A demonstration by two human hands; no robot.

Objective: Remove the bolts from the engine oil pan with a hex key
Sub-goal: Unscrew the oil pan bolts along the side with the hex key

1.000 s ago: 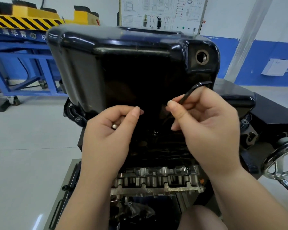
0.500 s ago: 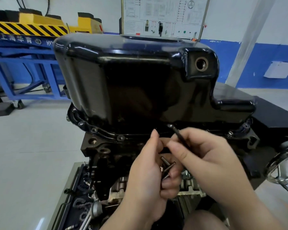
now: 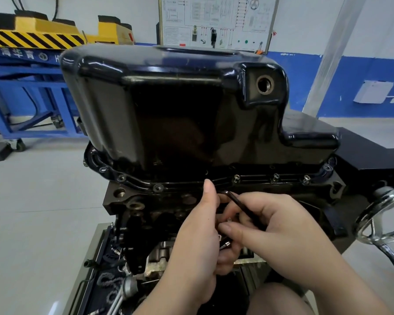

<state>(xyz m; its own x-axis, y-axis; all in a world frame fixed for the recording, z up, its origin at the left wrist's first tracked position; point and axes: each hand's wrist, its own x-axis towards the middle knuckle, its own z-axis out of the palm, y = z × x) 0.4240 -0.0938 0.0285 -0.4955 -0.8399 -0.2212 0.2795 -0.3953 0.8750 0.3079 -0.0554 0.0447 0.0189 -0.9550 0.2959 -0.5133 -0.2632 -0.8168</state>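
The glossy black oil pan (image 3: pixel 173 105) sits upside down on the engine block, filling the middle of the view. Several bolts (image 3: pixel 236 178) still stand along its front flange. My left hand (image 3: pixel 196 242) is cupped below the flange, its fingers curled round loose removed bolts (image 3: pixel 224 244). My right hand (image 3: pixel 278 235) pinches the black hex key (image 3: pixel 241 206), whose bent end points up toward the flange beside my left thumb.
A chrome handwheel (image 3: pixel 382 226) juts in at the right. A blue frame with yellow-black hazard stripes (image 3: pixel 30 39) stands at the back left. A wiring diagram board (image 3: pixel 216 21) hangs behind. The engine stand's tray (image 3: pixel 100 280) holds a chain and small parts.
Both hands dropped from the pan's face to below the flange. The left hand, which pinched one bolt, now cups it with others; the right hand's hex key came down with it.
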